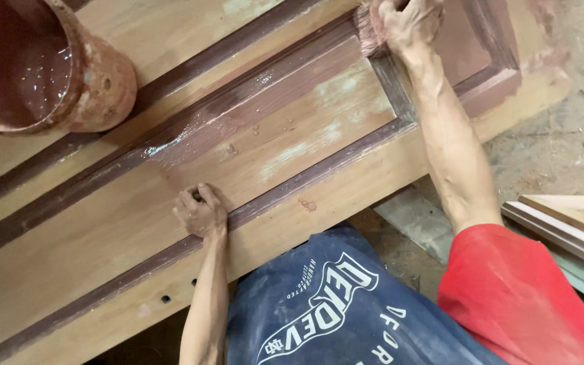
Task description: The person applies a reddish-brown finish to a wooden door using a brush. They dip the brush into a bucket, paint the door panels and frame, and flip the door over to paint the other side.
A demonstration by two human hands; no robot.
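While right hand grip clasps bristly paintbrush on panelled wooden door; left hand seemingly clenched, empty.

Two hands, one brush, one paint can, one door.

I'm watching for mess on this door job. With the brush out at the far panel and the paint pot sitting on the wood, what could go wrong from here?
1. The paint bucket sits on the door itself; a jolt might tip it.
2. Wet paint glistens near the left hand; sliding up, that hand could smear it.
3. The right hand reaches far with the brush, so strokes may stray onto bare wood.
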